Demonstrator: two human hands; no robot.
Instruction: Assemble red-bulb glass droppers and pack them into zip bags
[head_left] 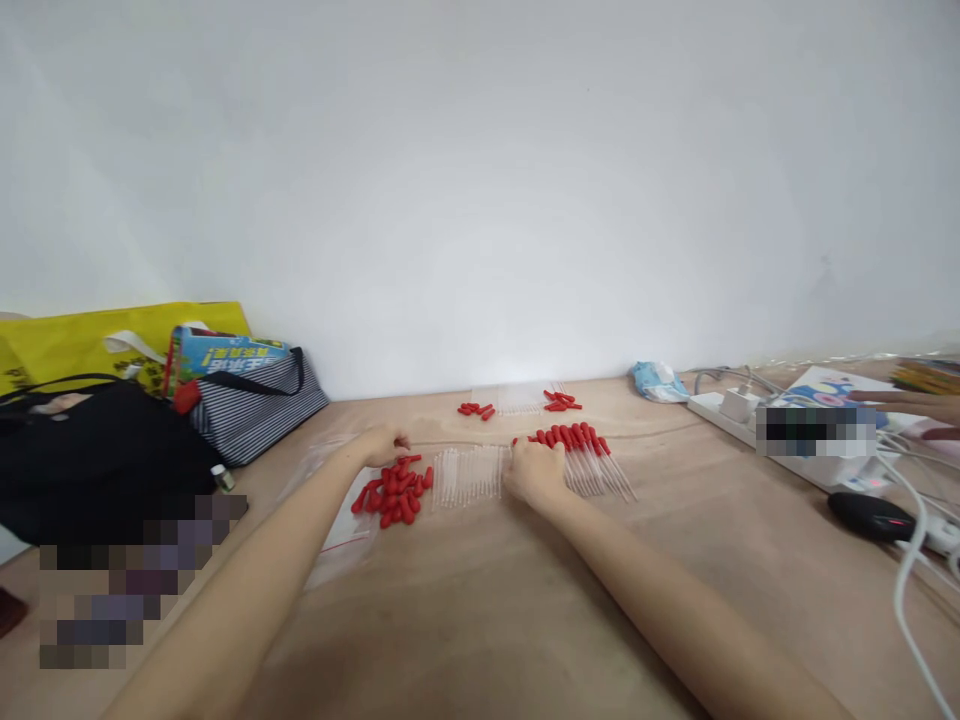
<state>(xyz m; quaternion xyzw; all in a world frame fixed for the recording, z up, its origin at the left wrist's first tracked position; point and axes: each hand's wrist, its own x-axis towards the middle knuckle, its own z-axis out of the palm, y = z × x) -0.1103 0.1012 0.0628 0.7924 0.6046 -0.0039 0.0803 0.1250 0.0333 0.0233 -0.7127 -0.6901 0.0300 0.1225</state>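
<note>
Head view: writing sits mostly on the L side. Glossy blue packet (pixel 225 355) has yellow characters, too skewed to read bar an exclamation mark; bright yellow bag (pixel 82 325) behind it shows dark characters, partly covered. Pixelation hides any text on the dark flat object (pixel 238 507), near L, & on part of the long white plastic power strip (pixel 757 440), far R.

Other stuff, L: slumped black cloth bag (pixel 105 450), black-and-white striped bag (pixel 259 410), small clear bottle w/ white cap (pixel 223 477). R: crumpled blue-and-white packet (pixel 656 382), white sheet w/ blue print (pixel 832 385), black oval device (pixel 870 517) w/ red light, thick white cable (pixel 907 590); another person's hand (pixel 911 405) at R edge.

Mid-table: loose pile of red rubbery bulbs (pixel 394 490) beside & partly on clear plastic bag (pixel 345 545) w/ red line; just R of it, row of slim clear tubes (pixel 469 475); further R, clear tubes w/ red bulbs on far ends (pixel 581 455). More bulbs & tubes lie far, by the wall.

L hand (pixel 384 442) is over far edge of pile, fingers bent; can't tell if gripping anything. R hand (pixel 534 470) is curled down btwn bare & bulb-topped tubes, hiding some; fingertips hidden, so can't tell its grip.
</note>
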